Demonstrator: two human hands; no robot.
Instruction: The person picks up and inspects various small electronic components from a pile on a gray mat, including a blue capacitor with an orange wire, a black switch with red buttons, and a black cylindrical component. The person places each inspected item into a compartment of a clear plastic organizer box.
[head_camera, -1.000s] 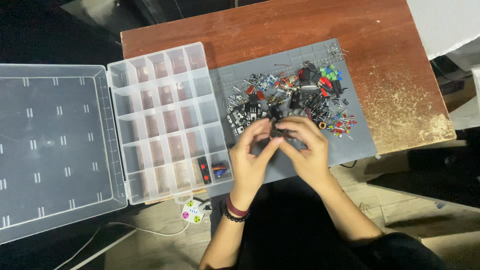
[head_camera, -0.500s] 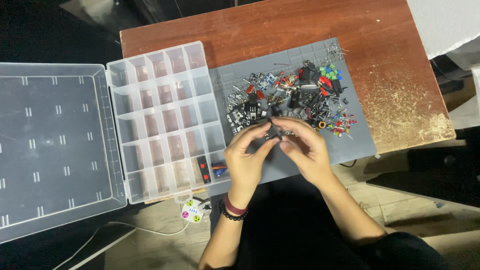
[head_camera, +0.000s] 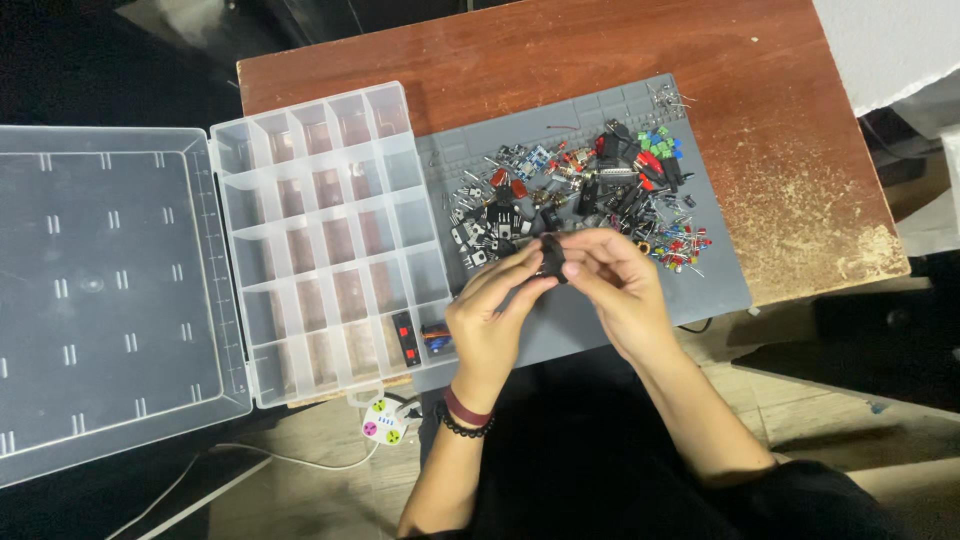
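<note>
My left hand (head_camera: 495, 310) and my right hand (head_camera: 615, 285) meet over the near part of a grey work mat (head_camera: 590, 310), fingertips together on a small black component (head_camera: 551, 255). Beyond my fingers, a heap of small electronic parts (head_camera: 580, 195) covers the mat: black, silver, red, green and blue pieces. To the left lies a clear compartment organiser box (head_camera: 320, 225), its near right cells holding a black part with red marks (head_camera: 405, 338) and a small blue and orange part (head_camera: 435, 335).
The box's clear lid (head_camera: 100, 300) lies open flat at the far left. The mat rests on a brown wooden table (head_camera: 560, 50) with a worn pale patch (head_camera: 840, 250) at its right corner. A white power strip (head_camera: 380, 420) lies on the floor below.
Both hands have drawn slightly toward me from the heap, keeping the small black component between their fingertips. Nothing else has shifted.
</note>
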